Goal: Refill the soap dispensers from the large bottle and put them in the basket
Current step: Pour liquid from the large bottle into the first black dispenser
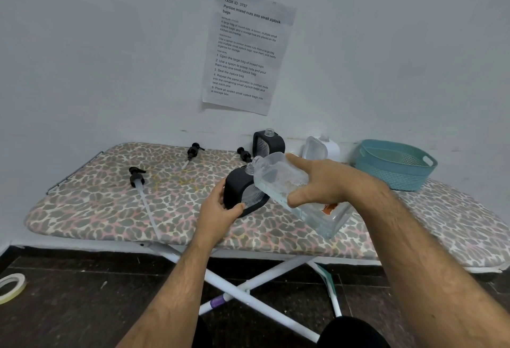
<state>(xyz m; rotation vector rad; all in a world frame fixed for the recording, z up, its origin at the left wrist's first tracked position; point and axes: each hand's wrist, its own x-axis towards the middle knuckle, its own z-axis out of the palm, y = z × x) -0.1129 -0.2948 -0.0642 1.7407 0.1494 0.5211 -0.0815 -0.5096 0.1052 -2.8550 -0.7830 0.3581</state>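
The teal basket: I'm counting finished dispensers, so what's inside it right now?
The teal basket shows only its own perforated floor; no dispenser is visible inside. Its near wall hides the front strip of the floor, so anything lying low there cannot be seen.

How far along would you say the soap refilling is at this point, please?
Done: three pump heads are off and lie on the board. In hand: the left hand steadies a black dispenser while the right hand tips the large clear bottle toward its neck. Left: the second black dispenser and the white dispenser stand open at the back, and the teal basket looks empty.
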